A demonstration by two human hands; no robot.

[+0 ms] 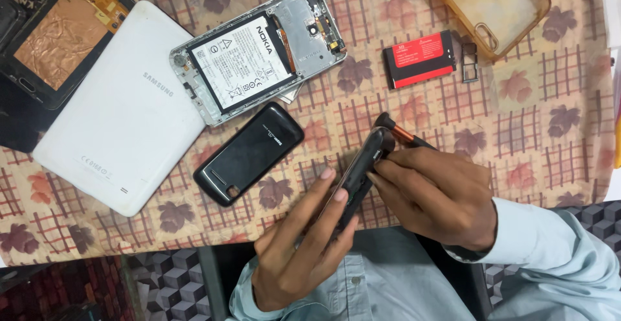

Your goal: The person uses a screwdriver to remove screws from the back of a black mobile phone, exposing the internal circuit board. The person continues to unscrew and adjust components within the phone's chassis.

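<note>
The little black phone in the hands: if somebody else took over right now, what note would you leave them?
Left hand: grip shut on the small black phone, held on edge above the table edge.
Right hand: grip shut on a black and orange tool, fingertips at the phone's top end.
Done: black back cover lies off on the tablecloth; red and black battery lies apart, further up.
Left: cover and battery are not yet back on any phone.

Back cover (pixel 248 153) on tablecloth (pixel 537 120), between tablet (pixel 123 110) left, held phone (pixel 359 172) right.
</note>
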